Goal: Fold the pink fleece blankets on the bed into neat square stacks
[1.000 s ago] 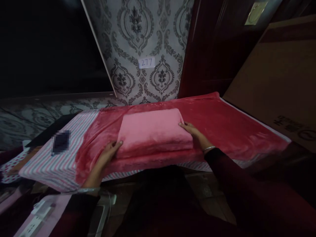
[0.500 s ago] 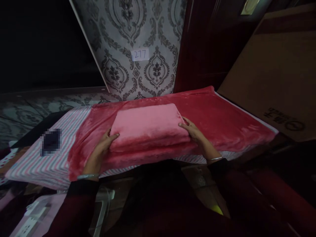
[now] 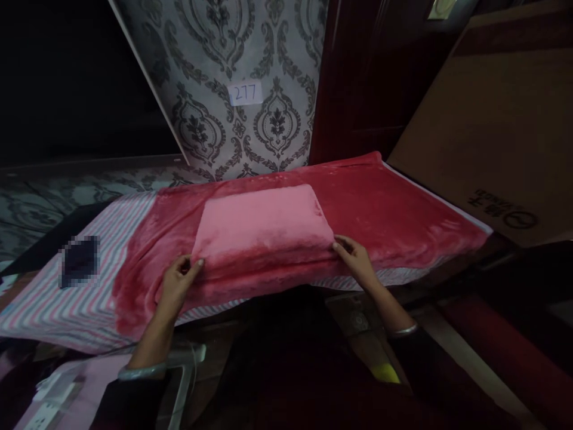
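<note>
A folded pink plush blanket (image 3: 259, 221) lies in a thick, flat bundle. Under it spreads a red plush cover (image 3: 367, 209), over a striped cloth (image 3: 107, 257). My left hand (image 3: 179, 280) is at the bundle's near left corner, thumb and forefinger closed on its edge. At the near right corner, my right hand (image 3: 356, 260) pinches the blanket edge between thumb and fingers. The underside of the bundle is hidden.
A dark pixelated item (image 3: 80, 261) lies on the striped cloth. Behind stand a large dark screen (image 3: 80, 83) and patterned wallpaper with a "277" label (image 3: 245, 93). A big cardboard box (image 3: 505, 125) leans at right. Below left is a white power strip (image 3: 49, 412).
Both hands have slid toward me along the bundle's sides to its near corners. The blanket stays folded in place, and the view has shifted slightly.
</note>
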`<state>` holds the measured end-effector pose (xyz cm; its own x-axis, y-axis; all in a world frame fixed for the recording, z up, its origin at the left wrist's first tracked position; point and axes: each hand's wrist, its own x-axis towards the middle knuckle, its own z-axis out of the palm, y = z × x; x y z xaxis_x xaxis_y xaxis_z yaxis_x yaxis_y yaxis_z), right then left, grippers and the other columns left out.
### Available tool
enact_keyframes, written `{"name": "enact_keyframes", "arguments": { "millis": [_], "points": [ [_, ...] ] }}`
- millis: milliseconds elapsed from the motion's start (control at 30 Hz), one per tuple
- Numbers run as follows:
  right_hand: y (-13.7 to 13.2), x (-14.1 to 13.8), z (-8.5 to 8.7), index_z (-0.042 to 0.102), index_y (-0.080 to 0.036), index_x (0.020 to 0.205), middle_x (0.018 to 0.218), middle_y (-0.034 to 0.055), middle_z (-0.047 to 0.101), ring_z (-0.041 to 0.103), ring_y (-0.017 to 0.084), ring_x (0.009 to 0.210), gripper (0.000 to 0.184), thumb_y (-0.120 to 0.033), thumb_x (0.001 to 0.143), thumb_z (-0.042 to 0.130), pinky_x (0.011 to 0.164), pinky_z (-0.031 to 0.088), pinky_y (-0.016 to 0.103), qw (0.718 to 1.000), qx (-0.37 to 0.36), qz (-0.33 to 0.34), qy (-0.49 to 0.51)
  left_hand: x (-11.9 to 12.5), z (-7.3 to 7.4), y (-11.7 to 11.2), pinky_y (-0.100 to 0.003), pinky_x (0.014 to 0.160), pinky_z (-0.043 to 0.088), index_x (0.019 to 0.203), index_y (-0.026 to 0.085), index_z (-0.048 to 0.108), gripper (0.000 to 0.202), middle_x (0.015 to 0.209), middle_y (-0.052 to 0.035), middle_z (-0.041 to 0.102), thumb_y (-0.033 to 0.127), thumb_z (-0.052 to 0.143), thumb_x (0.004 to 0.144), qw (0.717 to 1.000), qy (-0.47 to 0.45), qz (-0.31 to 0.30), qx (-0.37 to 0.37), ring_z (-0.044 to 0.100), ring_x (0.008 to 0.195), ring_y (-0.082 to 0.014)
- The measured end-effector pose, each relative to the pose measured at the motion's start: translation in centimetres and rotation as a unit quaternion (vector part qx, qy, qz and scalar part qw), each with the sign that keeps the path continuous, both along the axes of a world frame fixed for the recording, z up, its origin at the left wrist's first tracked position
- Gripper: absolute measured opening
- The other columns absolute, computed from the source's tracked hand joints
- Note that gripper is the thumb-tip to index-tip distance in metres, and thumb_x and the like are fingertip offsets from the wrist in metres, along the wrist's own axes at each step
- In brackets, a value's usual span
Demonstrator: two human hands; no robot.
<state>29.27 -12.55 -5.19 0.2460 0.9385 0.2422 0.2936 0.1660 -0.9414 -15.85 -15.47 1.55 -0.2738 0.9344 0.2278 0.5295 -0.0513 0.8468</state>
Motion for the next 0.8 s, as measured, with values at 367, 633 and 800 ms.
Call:
{"name": "enact_keyframes", "arguments": {
  "millis": [367, 633, 800],
  "points": [
    [0.6, -1.8, 2.8, 0.063, -0.021, 0.100, 0.075, -0.0014, 0.066, 0.061, 0.016, 0.062, 0.051, -0.063, 0.073, 0.073, 0.061, 0.052, 0.029, 0.998, 0.021, 0.040, 0.049, 0.5, -0.2, 0.6, -0.032, 0.087, 0.049, 0.085, 0.020, 0.072, 0.056, 0.087, -0.0013, 0.071, 0.071, 0.077, 0.060, 0.992, -0.129, 0.007, 0.006, 0.062, 0.089, -0.0214],
    [0.8, -2.7, 4.8, 0.052, -0.023, 0.078, 0.048, -0.0075, 0.053, 0.053, 0.011, 0.043, 0.056, -0.072, 0.067, 0.075, 0.042, 0.040, 0.021, 0.989, -0.048, 0.074, 0.119, 1.0, -0.2, 1.1, -0.038, 0.085, 0.053, 0.084, 0.020, 0.073, 0.059, 0.079, -0.0028, 0.073, 0.076, 0.071, 0.064, 0.992, -0.118, 0.007, -0.038, 0.067, 0.089, -0.0279],
    [0.5, -2.5, 3.8, 0.045, -0.025, 0.072, 0.044, -0.0113, 0.044, 0.041, 0.007, 0.034, 0.059, -0.072, 0.058, 0.078, 0.035, 0.028, 0.019, 0.983, -0.100, 0.074, 0.137, 0.1, -1.4, 1.1, -0.039, 0.086, 0.053, 0.079, 0.022, 0.072, 0.055, 0.076, -0.0016, 0.071, 0.075, 0.070, 0.064, 0.991, -0.125, 0.013, -0.052, 0.067, 0.085, -0.0271]
  ]
}}
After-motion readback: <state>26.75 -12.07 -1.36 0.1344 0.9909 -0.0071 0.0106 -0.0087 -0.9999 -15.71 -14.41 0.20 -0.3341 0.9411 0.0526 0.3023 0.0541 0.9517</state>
